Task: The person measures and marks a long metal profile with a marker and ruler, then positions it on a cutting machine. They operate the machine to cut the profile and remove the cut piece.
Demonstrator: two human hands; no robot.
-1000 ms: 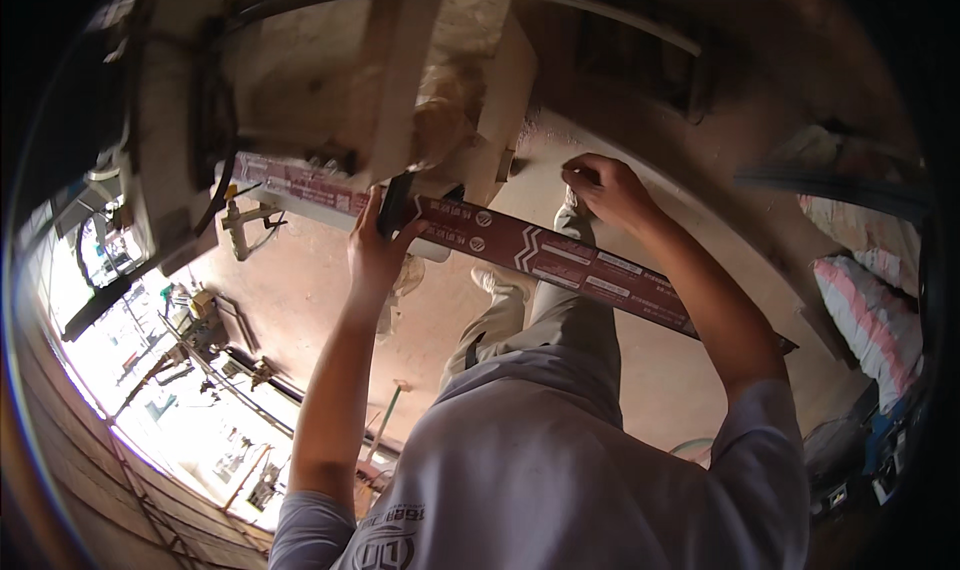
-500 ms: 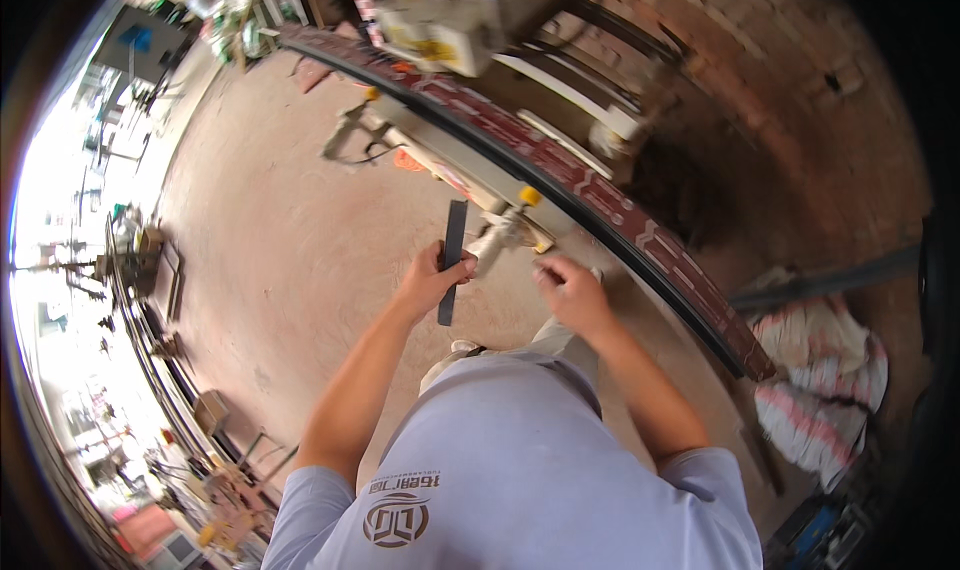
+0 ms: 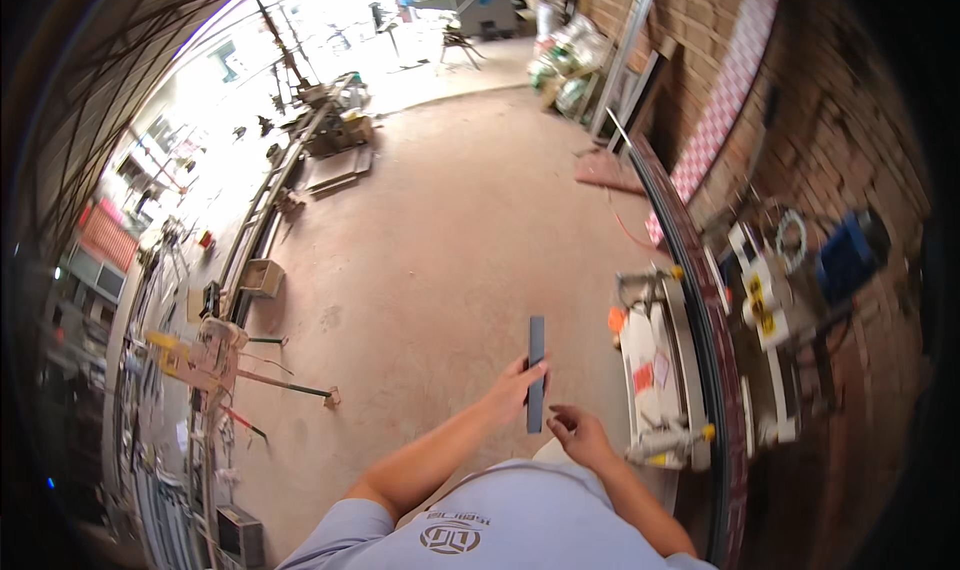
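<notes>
A short, flat dark grey bar point(image 3: 536, 337) stands out upright in front of my body. My left hand point(image 3: 515, 385) is closed round its middle, and both ends of the bar stick out past the fingers. Just to the right and nearer to me, my right hand point(image 3: 582, 439) holds nothing, with its thumb and forefinger apart and the other fingers loosely curled. It does not touch the bar.
Along the right runs a long dark red and black profile point(image 3: 705, 330) beside a white machine stand point(image 3: 655, 370). Beyond it sits a blue motor point(image 3: 848, 255) by a brick wall. A long rack point(image 3: 262, 215) and a clamp-like machine point(image 3: 205, 360) with thin legs are at the left.
My view has swung to the right, so the profile now runs along the right side and more floor shows ahead. The bar stays in my left hand; my right hand stays beside it.
</notes>
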